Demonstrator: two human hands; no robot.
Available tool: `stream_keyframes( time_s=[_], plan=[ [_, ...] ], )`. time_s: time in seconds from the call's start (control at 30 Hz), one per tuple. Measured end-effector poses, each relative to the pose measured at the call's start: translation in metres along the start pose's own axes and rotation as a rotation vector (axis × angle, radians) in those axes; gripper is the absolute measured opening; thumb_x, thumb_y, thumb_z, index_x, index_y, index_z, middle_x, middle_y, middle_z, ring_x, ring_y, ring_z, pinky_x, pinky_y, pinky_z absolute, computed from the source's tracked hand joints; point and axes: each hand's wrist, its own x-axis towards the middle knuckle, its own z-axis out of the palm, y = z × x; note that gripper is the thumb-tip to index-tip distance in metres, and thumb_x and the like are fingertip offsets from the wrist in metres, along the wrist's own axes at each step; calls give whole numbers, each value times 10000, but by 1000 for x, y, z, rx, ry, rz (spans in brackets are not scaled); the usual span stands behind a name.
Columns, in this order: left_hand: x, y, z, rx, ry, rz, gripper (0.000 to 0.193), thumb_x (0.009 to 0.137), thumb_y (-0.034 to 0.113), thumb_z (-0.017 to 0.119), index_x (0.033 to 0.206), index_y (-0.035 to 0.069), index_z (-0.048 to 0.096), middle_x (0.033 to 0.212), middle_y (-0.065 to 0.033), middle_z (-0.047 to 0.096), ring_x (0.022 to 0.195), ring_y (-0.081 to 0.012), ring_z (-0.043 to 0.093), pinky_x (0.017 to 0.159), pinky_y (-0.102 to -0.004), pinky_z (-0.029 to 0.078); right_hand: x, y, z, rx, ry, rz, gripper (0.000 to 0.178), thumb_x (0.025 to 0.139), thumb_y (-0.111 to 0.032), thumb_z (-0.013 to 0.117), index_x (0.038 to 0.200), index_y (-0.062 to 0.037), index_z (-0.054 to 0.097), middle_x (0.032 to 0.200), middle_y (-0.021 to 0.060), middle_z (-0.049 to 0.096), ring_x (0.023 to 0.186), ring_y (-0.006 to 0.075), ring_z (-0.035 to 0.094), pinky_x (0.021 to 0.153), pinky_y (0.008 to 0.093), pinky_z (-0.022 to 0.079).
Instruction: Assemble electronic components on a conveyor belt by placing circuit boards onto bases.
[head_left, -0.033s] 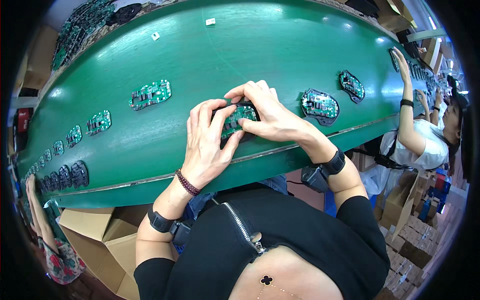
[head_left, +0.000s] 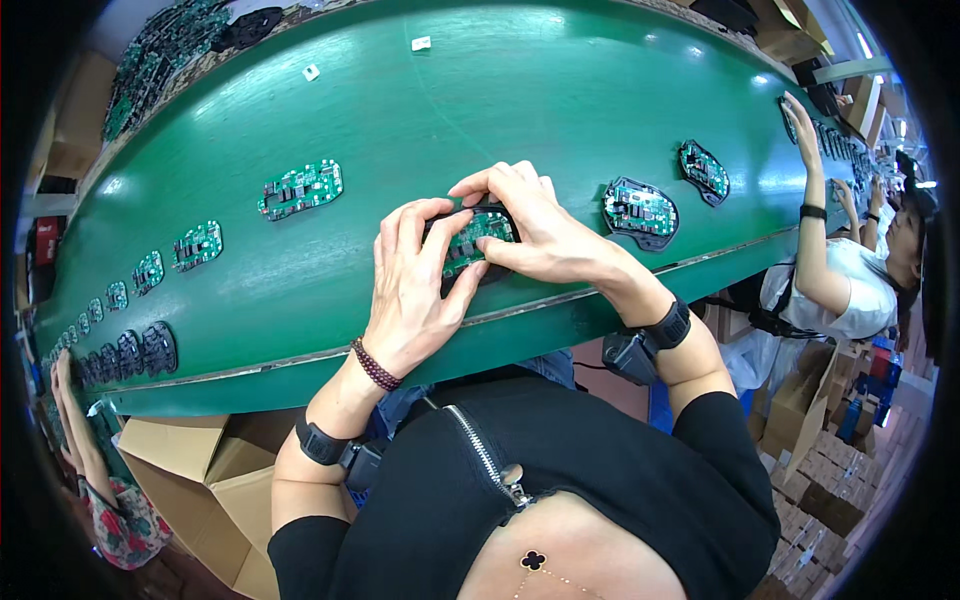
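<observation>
Fingers (head_left: 470, 195) of both hands are pinched round a green board (head_left: 478, 232) near the belt's (head_left: 560, 100) front edge, best pressed evenly into its black shell.

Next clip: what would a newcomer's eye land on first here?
The wide green conveyor belt arching across the picture. At its near edge, the left hand and right hand close together on a green circuit board in a black shell. More circuit boards lie spaced along the belt on the left, and another person's raised arm reaches to it at far right.
</observation>
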Motion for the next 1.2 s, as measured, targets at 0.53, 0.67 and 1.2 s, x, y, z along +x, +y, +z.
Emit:
stream_keyframes(
  time_s=[0.53,0.67,1.2],
  plan=[
    [1,3,5,32,38,-5,445,849,221,761,1249,75,631,1308,-122,531,1286,-333,455,1071,-476,373,-26,5,-10,-73,-43,-109,963,742,-206,868,1572,-174,382,1413,119,558,1264,331,465,1081,460,372],
    [2,1,5,99,14,0,420,852,219,767,1235,95,647,1321,-111,531,1312,-335,436,1100,-477,354,-24,3,-10,-85,-43,-117,952,737,-191,867,1564,-171,394,1397,113,565,1258,328,467,1074,459,369],
    [10,1,-22,-467,-54,-275,169,935,52,725,1044,-34,629,956,-59,694,886,-97,645,823,-260,528,-24,-19,-6,395,-10,235,405,949,-107,711,1322,-7,589,1175,106,683,1087,172,619,956,330,505]
  ],
)
